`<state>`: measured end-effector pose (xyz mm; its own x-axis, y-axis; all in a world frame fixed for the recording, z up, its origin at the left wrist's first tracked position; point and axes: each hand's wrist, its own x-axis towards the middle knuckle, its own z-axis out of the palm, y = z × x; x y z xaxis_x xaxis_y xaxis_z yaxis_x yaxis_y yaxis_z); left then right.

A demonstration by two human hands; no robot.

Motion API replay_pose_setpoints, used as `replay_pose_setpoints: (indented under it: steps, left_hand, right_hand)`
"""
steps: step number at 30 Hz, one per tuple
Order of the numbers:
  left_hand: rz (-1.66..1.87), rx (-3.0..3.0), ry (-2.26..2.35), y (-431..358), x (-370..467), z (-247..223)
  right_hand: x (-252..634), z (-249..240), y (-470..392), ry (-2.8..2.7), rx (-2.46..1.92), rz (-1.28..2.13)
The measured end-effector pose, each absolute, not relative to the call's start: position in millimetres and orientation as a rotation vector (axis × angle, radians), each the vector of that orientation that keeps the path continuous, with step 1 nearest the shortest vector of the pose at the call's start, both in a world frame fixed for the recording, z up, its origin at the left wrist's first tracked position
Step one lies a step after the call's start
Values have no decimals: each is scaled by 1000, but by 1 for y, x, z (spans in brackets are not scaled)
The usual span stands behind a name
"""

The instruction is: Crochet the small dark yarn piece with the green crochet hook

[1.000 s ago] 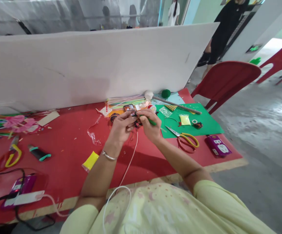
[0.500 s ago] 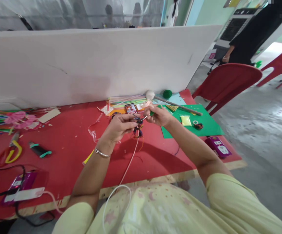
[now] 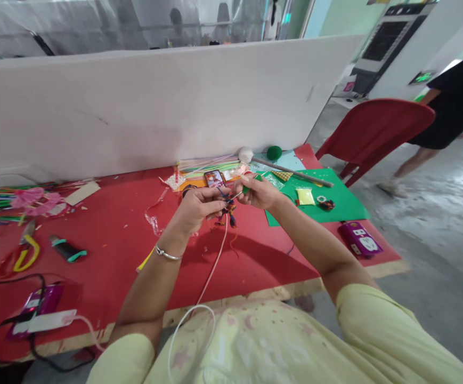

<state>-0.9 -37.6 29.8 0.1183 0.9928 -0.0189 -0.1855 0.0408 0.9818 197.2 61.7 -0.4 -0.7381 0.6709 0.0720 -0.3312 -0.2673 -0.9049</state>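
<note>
Above the red tabletop, my left hand (image 3: 199,207) pinches a small piece of dark multicoloured yarn work (image 3: 228,209), with loose strands hanging below the fingers. My right hand (image 3: 257,191) is closed around the green handle of a crochet hook (image 3: 237,196). The hook's thin metal shaft points left and meets the yarn at my left fingertips; its tip is too small to make out. Just behind the hands lies a phone (image 3: 214,178) with its screen lit. A dark yarn ball (image 3: 189,189) shows partly behind my left hand.
Scissors (image 3: 27,248), a utility knife (image 3: 68,248) and a power bank with cables (image 3: 41,312) lie at left. At right, a green sheet (image 3: 319,210) bears a yellow packet (image 3: 305,196). A white board (image 3: 155,106) borders the back; a red chair (image 3: 383,130) and a person (image 3: 459,101) are beyond.
My right hand has turned slightly, and more of the green handle shows. The hook stays at the yarn. The person in black has moved to the right behind the chair.
</note>
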Motion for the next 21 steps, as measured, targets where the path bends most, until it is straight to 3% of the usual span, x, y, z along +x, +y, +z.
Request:
replay_pose_setpoints:
  steps: [9,17,21]
  left_hand:
    - [1329,1083,1024,-35,12,21]
    - [1655,1309,1328,-39,26,13]
    - [1550,1281,1244,-38,20,13]
  right_hand:
    - [186,-11,40,-1229,-484,1815]
    - [175,-14,9,-1466,-617,849]
    - [183,-10,12,-1611,-560,955]
